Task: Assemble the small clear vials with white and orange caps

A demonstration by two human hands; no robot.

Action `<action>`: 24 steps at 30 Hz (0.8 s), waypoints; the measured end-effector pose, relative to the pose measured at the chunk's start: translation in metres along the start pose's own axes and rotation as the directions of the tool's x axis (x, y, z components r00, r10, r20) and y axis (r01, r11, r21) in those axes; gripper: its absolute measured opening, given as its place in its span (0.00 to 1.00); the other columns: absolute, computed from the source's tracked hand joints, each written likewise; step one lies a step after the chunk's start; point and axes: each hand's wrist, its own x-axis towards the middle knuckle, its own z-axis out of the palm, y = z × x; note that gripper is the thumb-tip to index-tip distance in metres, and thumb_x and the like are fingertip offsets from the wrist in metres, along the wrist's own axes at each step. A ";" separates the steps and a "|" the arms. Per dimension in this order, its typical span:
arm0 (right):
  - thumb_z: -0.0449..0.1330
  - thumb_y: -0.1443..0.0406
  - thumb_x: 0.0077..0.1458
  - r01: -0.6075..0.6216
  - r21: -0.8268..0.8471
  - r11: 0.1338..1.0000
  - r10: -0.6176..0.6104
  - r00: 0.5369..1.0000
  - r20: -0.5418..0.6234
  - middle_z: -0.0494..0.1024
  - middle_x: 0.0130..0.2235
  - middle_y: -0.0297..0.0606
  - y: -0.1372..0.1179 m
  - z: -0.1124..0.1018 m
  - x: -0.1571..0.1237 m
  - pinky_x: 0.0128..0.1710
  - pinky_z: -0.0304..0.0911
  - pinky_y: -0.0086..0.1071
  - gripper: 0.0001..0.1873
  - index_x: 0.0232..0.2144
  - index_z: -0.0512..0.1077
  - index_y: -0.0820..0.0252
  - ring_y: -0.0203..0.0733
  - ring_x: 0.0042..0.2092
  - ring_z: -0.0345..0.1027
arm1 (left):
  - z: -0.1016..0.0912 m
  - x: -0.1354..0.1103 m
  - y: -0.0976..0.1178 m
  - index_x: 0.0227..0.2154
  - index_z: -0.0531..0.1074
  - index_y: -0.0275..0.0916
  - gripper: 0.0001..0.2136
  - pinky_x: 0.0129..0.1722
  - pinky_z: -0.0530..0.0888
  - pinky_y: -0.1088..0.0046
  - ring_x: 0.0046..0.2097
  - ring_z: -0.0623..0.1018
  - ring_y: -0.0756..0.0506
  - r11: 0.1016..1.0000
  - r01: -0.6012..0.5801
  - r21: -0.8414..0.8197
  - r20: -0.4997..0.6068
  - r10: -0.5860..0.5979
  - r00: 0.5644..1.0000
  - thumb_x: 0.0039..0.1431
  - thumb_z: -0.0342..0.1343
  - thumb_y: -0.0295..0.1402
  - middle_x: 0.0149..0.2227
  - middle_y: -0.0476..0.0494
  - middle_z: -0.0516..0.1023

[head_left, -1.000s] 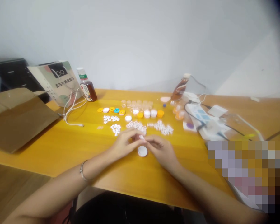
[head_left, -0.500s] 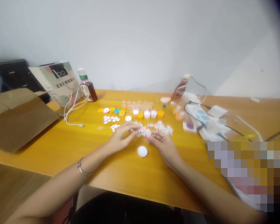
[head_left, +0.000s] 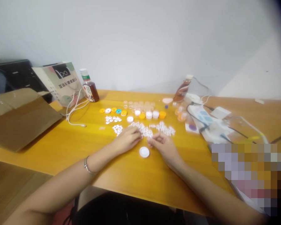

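My left hand (head_left: 127,139) rests on the yellow table (head_left: 67,147), fingers curled, with the fingertips at the near edge of a pile of small clear plastic pieces (head_left: 143,128). My right hand (head_left: 162,145) lies just right of it, its fingers pinched together below a second pile of clear pieces (head_left: 165,128). What either hand holds is too small to make out. A white round cap (head_left: 144,152) lies flat on the table between the two hands, touching neither. A metal bangle (head_left: 87,165) is on my left wrist.
Behind the piles lie small white discs (head_left: 117,128), a row of coloured rings (head_left: 112,110), white and orange caps (head_left: 150,114) and clear cups (head_left: 138,104). A brown bottle (head_left: 90,89), paper bag (head_left: 61,82) and cardboard (head_left: 18,115) stand left; a power strip (head_left: 204,120) with cables right.
Both hands have come down from the raised pinch over the cap and moved forward to the near edge of the piles. The white cap has stayed in place.
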 end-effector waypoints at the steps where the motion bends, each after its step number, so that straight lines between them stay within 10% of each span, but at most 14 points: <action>1: 0.67 0.59 0.39 0.000 0.001 1.000 0.000 1.000 0.006 0.72 0.20 0.28 0.000 0.000 0.000 0.29 0.60 0.28 0.15 0.21 0.65 0.59 0.31 0.24 0.64 | 0.000 0.000 0.000 0.32 0.71 0.35 0.07 0.39 0.67 0.69 0.39 0.69 0.47 1.000 -0.001 -0.020 -0.006 0.001 1.000 0.59 0.47 0.27 0.35 0.42 0.70; 10: 0.66 0.58 0.39 0.030 0.014 0.999 -0.030 0.998 0.053 0.72 0.21 0.28 -0.006 0.001 -0.008 0.29 0.61 0.29 0.15 0.21 0.64 0.58 0.32 0.24 0.64 | -0.031 -0.007 0.020 0.27 0.66 0.36 0.02 0.39 0.67 0.72 0.39 0.70 0.49 0.790 0.096 -0.606 -0.225 -0.286 0.932 0.53 0.53 0.27 0.36 0.43 0.70; 18: 0.67 0.57 0.37 -0.005 -0.002 1.000 0.005 0.994 0.109 0.71 0.21 0.28 -0.005 0.007 -0.013 0.27 0.60 0.28 0.17 0.21 0.64 0.58 0.32 0.24 0.64 | -0.027 -0.006 0.022 0.25 0.65 0.36 0.06 0.30 0.66 0.78 0.27 0.69 0.54 0.292 0.258 -0.921 0.068 -0.531 0.844 0.51 0.56 0.31 0.26 0.50 0.71; 24: 0.66 0.58 0.40 -0.028 0.001 1.000 0.028 0.988 0.149 0.73 0.22 0.29 -0.006 0.011 -0.019 0.28 0.62 0.29 0.14 0.21 0.65 0.58 0.33 0.25 0.66 | -0.021 -0.007 0.022 0.24 0.67 0.35 0.07 0.26 0.66 0.78 0.23 0.68 0.55 0.236 0.243 -0.941 0.097 -0.498 0.862 0.49 0.58 0.33 0.21 0.51 0.70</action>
